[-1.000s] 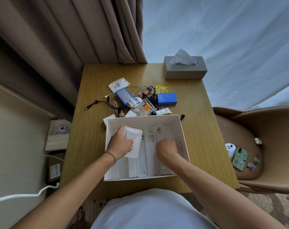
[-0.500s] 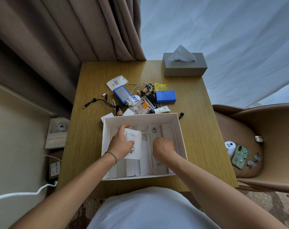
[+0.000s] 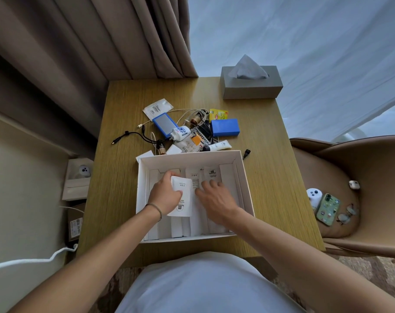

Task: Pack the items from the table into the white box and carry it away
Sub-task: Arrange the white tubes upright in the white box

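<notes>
The open white box [image 3: 243, 175] sits near the front of the wooden table [image 3: 124, 177], lined with several white sachets. My left hand [image 3: 163, 195] is inside it and holds a white sachet [image 3: 182, 197] by its left edge. My right hand [image 3: 214, 198] lies next to it in the box, fingers spread flat on the sachets. Behind the box is a pile of items: a white sachet [image 3: 157, 107], a blue power bank [image 3: 164, 124], a blue box [image 3: 225, 127], a yellow packet [image 3: 218, 114], a white tube [image 3: 219, 146], a white adapter [image 3: 180, 133] and cables [image 3: 133, 135].
A grey tissue box [image 3: 251, 83] stands at the table's far right corner. A tan chair [image 3: 350, 177] on the right carries a phone [image 3: 328, 208], glasses [image 3: 348, 214] and small white devices. Brown curtains [image 3: 90, 53] hang at the left, and cardboard boxes [image 3: 77, 179] stand on the floor.
My right hand has opened from a curled grip to spread fingers on the sachets. My left hand lowered its sachet slightly into the box.
</notes>
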`<state>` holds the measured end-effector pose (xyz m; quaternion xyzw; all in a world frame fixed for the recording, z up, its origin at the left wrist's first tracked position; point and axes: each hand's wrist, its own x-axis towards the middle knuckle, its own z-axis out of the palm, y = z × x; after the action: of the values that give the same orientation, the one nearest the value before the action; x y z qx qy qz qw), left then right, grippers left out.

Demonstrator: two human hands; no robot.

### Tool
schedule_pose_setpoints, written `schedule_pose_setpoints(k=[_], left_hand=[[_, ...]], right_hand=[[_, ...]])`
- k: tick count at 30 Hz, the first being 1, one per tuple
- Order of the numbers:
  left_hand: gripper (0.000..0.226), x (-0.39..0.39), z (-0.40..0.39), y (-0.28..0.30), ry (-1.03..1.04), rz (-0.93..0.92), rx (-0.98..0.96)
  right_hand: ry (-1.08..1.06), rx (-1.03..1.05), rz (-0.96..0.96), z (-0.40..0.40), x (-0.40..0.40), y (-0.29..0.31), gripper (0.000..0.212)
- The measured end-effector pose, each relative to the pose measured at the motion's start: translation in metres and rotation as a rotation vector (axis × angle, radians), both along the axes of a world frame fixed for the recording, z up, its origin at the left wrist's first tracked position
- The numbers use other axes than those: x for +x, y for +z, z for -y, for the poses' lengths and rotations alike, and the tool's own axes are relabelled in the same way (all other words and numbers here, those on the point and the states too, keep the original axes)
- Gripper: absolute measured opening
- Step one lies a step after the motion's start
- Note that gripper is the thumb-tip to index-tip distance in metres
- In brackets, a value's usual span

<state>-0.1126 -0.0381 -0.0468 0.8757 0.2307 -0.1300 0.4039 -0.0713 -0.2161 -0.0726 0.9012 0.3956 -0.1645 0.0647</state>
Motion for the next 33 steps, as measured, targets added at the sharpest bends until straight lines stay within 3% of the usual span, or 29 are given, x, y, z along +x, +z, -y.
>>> schedule_pose_setpoints(k=[4,12,17,22,25,30,33], left_hand=[[0.037,-0.001,-0.003,-0.003,0.011,-0.01,0.012],[0.029,0.002,-0.002,-0.005,0.04,-0.01,-0.008],[0.038,0.013,0.003,-0.008,0.064,0.006,-0.009],[0.034,0.03,0.014,-0.018,0.052,0.067,0.013],[0.031,0.033,0.023,-0.028,0.013,0.085,0.138],[0.036,0.035,0.026,-0.039,-0.116,0.116,0.508],[0.041,0.033,0.028,-0.044,-0.186,0.104,0.604]], right_hand=[[0.218,-0.133,-0.05,0.004,-0.003,-0.002,0.09],[0.163,-0.222,-0.054,0.012,0.0,0.005,0.072],[-0.017,0.009,-0.155,0.008,0.006,0.021,0.046],[-0.163,0.226,-0.158,0.02,0.005,0.035,0.042],[-0.18,0.289,-0.154,0.027,0.003,0.039,0.039],[-0.191,0.359,-0.141,0.037,0.002,0.042,0.037],[-0.204,0.41,-0.117,0.039,0.004,0.047,0.036]])
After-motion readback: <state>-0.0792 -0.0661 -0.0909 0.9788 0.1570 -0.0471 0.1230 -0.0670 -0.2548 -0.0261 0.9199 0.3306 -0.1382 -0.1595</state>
